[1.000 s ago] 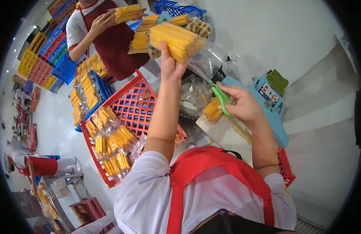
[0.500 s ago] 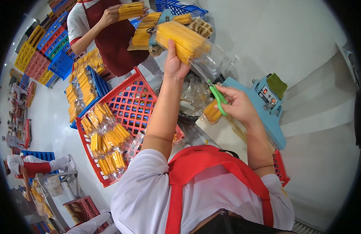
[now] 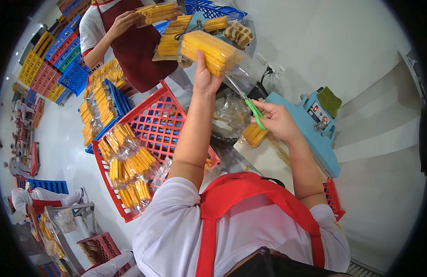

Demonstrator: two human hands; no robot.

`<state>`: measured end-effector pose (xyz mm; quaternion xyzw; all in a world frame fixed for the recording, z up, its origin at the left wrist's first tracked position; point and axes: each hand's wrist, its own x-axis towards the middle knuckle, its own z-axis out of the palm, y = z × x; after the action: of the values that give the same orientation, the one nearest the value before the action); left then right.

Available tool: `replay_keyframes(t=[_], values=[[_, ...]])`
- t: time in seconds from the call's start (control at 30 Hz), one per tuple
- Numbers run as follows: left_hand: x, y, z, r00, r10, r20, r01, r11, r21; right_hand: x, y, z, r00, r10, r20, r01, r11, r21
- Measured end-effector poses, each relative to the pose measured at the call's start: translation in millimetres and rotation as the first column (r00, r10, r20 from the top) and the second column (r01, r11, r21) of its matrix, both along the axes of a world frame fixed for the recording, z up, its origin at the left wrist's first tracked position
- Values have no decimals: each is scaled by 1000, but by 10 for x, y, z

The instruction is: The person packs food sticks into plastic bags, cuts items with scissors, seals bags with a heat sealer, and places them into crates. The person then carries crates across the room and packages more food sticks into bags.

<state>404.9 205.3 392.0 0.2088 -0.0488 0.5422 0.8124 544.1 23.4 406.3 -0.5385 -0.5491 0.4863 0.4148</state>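
My left hand [image 3: 207, 79] is raised, wrapped around the lower side of a clear bag of yellow sticks [image 3: 213, 50]. The bag's loose plastic end hangs out to the right. In my right hand [image 3: 277, 119] is a pair of green-handled scissors [image 3: 255, 112], with the blades pointing up and left at the bag's loose film. Whether the blades touch the film I cannot tell. Below the scissors, another pack of yellow sticks [image 3: 254, 135] lies on a pale board [image 3: 245, 154]. A light-blue sealing machine [image 3: 305, 131] stands right of my right hand.
A red crate [image 3: 169, 99] with several packs of yellow sticks stands to my left. Behind it are blue crates [image 3: 118, 99] of packs. A co-worker in a dark red apron [image 3: 135, 51] holds another pack. A bin of plastic scraps [image 3: 229, 111] sits beyond the board.
The bag in my left hand has shifted slightly left and down. The scissors have moved a little left and their handles look closer together. The co-worker's pack has tilted.
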Motion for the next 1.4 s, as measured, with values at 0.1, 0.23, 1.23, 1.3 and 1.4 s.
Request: replay_keyframes(t=[0.1,0.23,1.23,1.3,1.4], values=[[-50,126,-55,997,80,-22,-80,996,26,-4,-14,59,996,-38,-85,39,999,10],[-146,356,-155,981,176,-80,-173,984,53,73,102,155,994,-63,-87,64,998,13],[-366,1109,-465,865,364,-346,-314,930,194,460,669,140,180,-34,983,-138,989,59],[-393,1024,-484,929,262,-261,-226,961,160,799,255,135,340,-97,935,49,995,85],[-373,770,-391,967,154,-202,-167,984,-53,1409,-411,19,456,-342,822,377,910,170]])
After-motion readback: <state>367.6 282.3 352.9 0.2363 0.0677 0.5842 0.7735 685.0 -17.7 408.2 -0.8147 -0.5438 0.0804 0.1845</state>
